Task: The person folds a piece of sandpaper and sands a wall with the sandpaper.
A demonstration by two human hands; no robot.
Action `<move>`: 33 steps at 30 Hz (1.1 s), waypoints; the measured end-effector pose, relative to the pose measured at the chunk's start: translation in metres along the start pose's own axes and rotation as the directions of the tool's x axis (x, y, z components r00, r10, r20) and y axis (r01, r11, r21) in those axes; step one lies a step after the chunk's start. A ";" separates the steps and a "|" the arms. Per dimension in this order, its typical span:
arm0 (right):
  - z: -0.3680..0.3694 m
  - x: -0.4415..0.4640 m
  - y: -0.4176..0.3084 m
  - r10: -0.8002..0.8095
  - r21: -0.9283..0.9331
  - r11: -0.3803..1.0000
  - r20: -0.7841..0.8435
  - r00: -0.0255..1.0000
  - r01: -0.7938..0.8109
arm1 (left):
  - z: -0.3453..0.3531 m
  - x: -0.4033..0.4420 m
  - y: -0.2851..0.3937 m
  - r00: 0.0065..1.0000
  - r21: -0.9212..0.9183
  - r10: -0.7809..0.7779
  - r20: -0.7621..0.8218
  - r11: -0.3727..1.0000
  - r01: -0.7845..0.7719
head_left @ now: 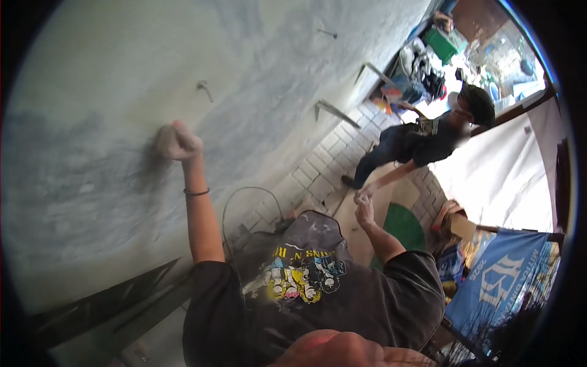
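My left hand (182, 142) is closed in a fist against the grey plastered wall (104, 92), its fingers bent inward and dusty. Whatever may lie between the fist and the wall is hidden. On that forearm is a dark band (197, 192). Out in front of my body on the right, my right hand (365, 210) has its fingers drawn together, whitish with dust. Just beyond it, in the picture, is the hand (370, 188) of another person; I cannot tell whether the two touch. Anything inside my right hand is too small to make out.
A person in dark clothes and a cap (437, 137) stands on the paved floor (327, 147). Metal brackets (336, 113) and a nail-like fitting (205, 88) stick out of the wall. A blue banner (495, 275) hangs at right; piled goods (422, 67) lie at the back.
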State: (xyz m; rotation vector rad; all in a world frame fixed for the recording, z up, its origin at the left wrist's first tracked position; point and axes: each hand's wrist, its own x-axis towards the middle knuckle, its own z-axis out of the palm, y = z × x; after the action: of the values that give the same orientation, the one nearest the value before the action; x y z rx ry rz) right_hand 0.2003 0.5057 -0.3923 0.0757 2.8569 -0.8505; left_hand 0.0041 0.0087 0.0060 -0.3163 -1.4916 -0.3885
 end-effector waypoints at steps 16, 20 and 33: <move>-0.077 0.094 -0.270 -0.027 0.993 0.032 0.114 0.993 -0.113 | -0.016 -0.011 0.006 0.889 -0.178 -0.276 0.365 0.916 0.358; -0.096 0.089 -0.330 -0.153 0.991 -0.046 0.116 0.981 -0.124 | -0.031 -0.008 0.023 0.932 -0.047 -0.170 0.319 0.980 0.194; -0.045 0.086 -0.355 -0.348 0.954 0.175 0.290 0.891 -0.243 | -0.094 -0.186 0.077 -0.008 0.064 -0.713 0.701 0.051 0.997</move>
State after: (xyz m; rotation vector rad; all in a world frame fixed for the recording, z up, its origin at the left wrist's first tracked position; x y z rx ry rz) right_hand 0.0759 0.2331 -0.1783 -0.0820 1.3558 -2.2553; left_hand 0.1149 0.0475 -0.1824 0.3439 -2.0520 -2.0160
